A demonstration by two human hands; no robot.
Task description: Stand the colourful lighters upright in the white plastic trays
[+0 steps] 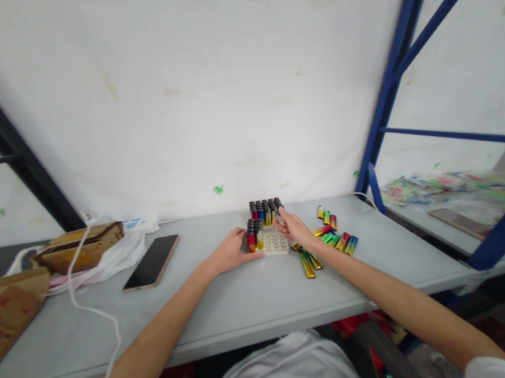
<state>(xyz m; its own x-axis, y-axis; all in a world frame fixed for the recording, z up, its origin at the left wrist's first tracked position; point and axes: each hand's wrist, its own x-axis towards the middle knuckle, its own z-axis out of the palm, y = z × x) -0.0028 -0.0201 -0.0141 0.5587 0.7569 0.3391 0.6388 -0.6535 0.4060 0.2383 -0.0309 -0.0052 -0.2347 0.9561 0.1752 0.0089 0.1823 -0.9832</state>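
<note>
A white tray (275, 243) with rows of round holes stands on the table in front of me. Lighters with black tops and shiny coloured bodies stand upright in it, in a back block (267, 210) and a left block (255, 234); holes at the front right are bare. My left hand (229, 251) grips the tray's left side, thumb at the front corner and fingers beside the lighters. Over the tray's right side, my right hand (295, 228) is closed in a pinch on a small lighter (279, 219), mostly hidden by the fingers. Loose lighters (307, 263) lie to the right, partly behind my right forearm.
A phone (153, 263) lies left of the tray. Farther left are an open cardboard box (81, 245), a brown paper bag (8, 314) and a white cable (92, 308). A blue metal frame (388, 90) rises at right; beyond it lie blurred colourful packets (443, 189).
</note>
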